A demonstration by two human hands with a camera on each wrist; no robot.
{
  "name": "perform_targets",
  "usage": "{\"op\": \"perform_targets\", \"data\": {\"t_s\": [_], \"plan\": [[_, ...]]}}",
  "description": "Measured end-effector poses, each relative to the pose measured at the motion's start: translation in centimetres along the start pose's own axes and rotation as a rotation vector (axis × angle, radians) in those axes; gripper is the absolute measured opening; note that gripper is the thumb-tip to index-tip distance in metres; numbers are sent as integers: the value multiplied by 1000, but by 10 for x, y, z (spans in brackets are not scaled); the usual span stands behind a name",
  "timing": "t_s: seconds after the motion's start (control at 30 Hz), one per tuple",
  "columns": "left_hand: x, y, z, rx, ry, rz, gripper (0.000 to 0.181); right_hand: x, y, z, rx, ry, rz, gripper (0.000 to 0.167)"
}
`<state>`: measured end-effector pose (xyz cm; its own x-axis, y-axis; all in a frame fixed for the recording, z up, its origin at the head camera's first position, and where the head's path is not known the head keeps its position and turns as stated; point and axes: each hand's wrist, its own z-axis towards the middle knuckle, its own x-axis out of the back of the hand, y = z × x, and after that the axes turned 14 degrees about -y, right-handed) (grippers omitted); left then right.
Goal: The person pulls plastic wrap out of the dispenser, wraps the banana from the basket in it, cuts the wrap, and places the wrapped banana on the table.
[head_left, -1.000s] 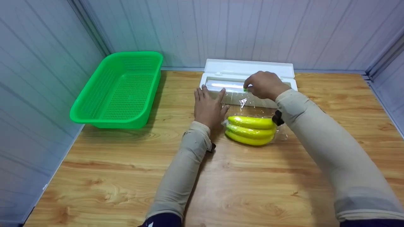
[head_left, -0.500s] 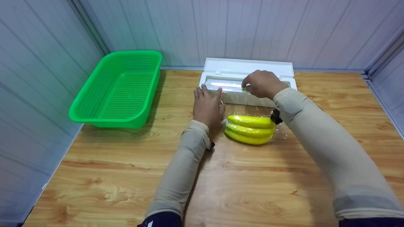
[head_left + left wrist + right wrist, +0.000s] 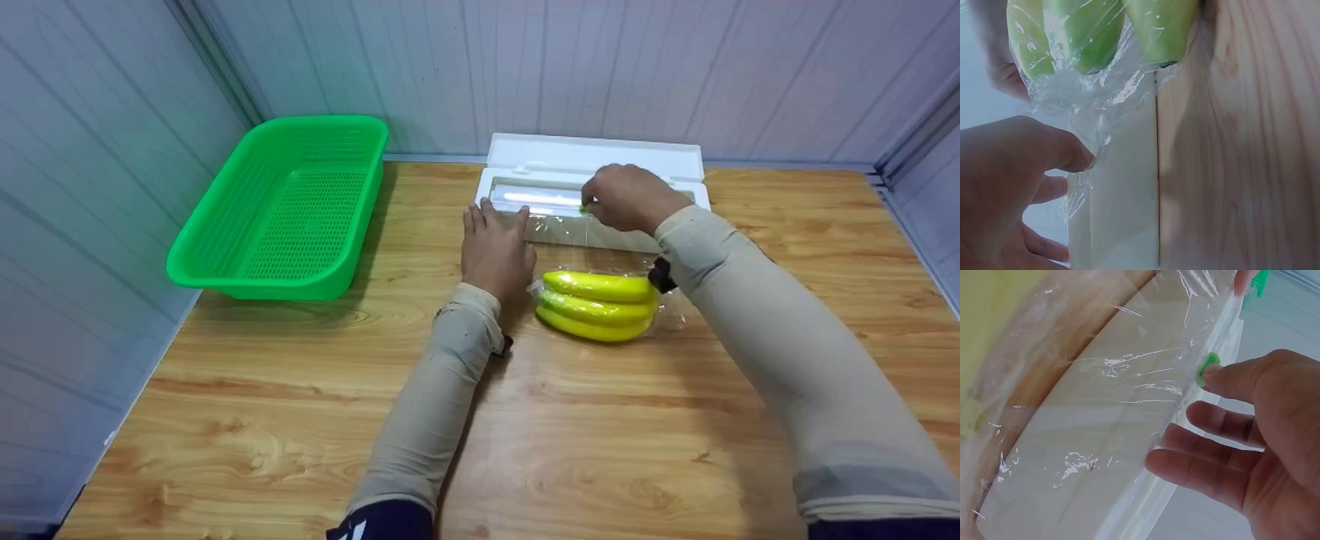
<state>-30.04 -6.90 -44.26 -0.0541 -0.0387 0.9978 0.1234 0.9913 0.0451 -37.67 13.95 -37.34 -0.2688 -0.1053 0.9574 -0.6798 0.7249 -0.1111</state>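
Note:
A white cling film dispenser (image 3: 596, 155) lies at the back of the table with its lid raised and a film roll inside. Clear cling film (image 3: 1100, 382) runs from it over its front to a bunch of bananas (image 3: 596, 307) wrapped in film. My left hand (image 3: 496, 256) rests on the dispenser's left front edge, fingers spread; in the left wrist view its thumb touches bunched film. With thumb and finger, my right hand (image 3: 634, 199) pinches a small green slide cutter (image 3: 1207, 368) on the dispenser's edge. The other right fingers lie near the film.
At the left back stands a green plastic basket (image 3: 259, 283). A panelled wall (image 3: 435, 75) rises right behind the dispenser. Other panels close off both sides of the wooden table (image 3: 585, 450).
My left thumb has drawn in toward the hand, and a bright crease in the film before the dispenser has smoothed out. My right hand stays at about the same spot on the dispenser.

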Motion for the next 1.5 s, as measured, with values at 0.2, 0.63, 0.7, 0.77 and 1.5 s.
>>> {"op": "perform_targets", "data": {"t_s": [0.2,0.63,0.7,0.77,1.5], "plan": [[3,4,1,3,1,-9,58,5,1,-6,-20,-22,-23,21],[7,4,2,6,-14,2,59,7,9,-18,-43,-47,-46,14],[6,2,2,11,-21,6,59,3,13,-20,-27,-20,-33,14],[5,0,1,13,-19,9,59,-1,15,-22,-5,12,-23,14],[3,-1,1,13,-23,-36,58,-13,14,-30,-103,42,-63,23]]}}
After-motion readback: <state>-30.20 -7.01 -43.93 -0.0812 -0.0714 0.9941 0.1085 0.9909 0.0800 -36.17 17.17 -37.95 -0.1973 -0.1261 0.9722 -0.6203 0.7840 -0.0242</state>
